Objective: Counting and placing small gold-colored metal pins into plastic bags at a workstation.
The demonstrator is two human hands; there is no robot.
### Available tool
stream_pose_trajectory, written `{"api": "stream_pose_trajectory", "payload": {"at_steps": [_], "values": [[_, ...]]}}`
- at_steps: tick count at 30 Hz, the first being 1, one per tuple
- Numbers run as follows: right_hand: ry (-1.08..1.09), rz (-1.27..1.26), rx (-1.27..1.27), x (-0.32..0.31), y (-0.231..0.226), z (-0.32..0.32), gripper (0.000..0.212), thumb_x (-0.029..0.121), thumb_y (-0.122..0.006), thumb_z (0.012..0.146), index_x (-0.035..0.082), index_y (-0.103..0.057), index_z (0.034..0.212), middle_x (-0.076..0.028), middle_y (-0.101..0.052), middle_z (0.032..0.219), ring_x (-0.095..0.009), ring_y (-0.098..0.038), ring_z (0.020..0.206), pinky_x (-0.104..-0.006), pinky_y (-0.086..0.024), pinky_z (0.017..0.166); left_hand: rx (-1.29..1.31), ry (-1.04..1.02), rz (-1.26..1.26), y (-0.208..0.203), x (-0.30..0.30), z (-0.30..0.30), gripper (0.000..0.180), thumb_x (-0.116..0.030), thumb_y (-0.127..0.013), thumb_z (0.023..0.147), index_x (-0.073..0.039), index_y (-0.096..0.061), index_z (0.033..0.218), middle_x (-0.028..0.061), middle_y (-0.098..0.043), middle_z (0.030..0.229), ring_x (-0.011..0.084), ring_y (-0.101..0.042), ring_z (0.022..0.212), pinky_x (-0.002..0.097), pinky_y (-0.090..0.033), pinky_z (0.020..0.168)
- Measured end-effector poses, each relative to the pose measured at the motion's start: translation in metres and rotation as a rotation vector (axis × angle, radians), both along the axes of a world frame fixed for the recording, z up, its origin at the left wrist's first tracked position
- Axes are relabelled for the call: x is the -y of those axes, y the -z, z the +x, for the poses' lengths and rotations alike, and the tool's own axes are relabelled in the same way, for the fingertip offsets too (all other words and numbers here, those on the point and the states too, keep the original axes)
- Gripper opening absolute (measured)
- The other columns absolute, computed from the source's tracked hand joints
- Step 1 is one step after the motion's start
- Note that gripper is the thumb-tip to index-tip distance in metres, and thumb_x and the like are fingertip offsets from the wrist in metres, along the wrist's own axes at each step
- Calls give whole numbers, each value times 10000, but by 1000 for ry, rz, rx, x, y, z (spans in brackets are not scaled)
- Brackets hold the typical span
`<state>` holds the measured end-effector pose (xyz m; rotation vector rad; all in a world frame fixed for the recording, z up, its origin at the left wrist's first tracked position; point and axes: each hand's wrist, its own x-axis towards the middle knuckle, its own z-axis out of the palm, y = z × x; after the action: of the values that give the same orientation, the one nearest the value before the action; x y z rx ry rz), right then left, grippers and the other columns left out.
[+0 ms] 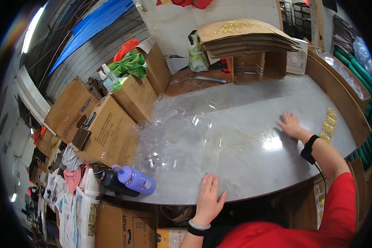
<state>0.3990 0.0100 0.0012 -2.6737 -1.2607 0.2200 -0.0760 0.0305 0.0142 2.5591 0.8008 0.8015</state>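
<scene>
left hand [208, 194]: lower centre of frame, flat on the grey table [252, 173], fingers spread wide, holding nothing; bangle and dark band on the wrist.
right hand [289, 124]: right of centre, palm down on the clear plastic sheet [219, 124], fingers splayed, gripping nothing; black wrist strap with a cable running down the forearm, red sleeve behind.
plastic sheet: crinkled, transparent, covers most of the tabletop from centre left to the right hand; the right hand presses it, the left hand sits near its lower edge, contact unclear.
gold wire pieces [252, 138]: thin, scattered at frame centre between the hands; under or over the sheet, cannot tell.
gold pile [329, 124]: small heap at right table edge, just beyond the right hand.
left clutter: cardboard boxes [111, 132] butt against the table's left edge; purple water bottle [135, 180] lies beside a dark bottle at lower left, near the left hand.
top: stack of flattened cardboard [246, 37] on an open wooden box [258, 66], upper centre, well away from both hands.
lower left: newspapers [76, 211] and cloth on the floor.
</scene>
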Motion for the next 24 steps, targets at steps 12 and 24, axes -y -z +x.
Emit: {"api": "stream_pose_trajectory", "payload": {"at_steps": [12,24], "values": [[-643,196,-4,-173,-38,-88,758,609,-460,976,105,-358,1533,-206,-230,1635,-416,-196,1509,-533,-179,1221,-54,-331,175,6,-1,13,585,-399,-699,840,29,-637,1234,207,-631,1270,409,-579,1204,528,-420,1063],[-655,-55,58,-320,-20,-82,738,563,-432,992,133,-300,1577,-128,-172,1675,-357,-127,1543,-524,-102,1237,32,-294,220,14,2,13,479,-348,-622,935,37,-611,1220,244,-620,1242,462,-589,1166,580,-487,998]]}}
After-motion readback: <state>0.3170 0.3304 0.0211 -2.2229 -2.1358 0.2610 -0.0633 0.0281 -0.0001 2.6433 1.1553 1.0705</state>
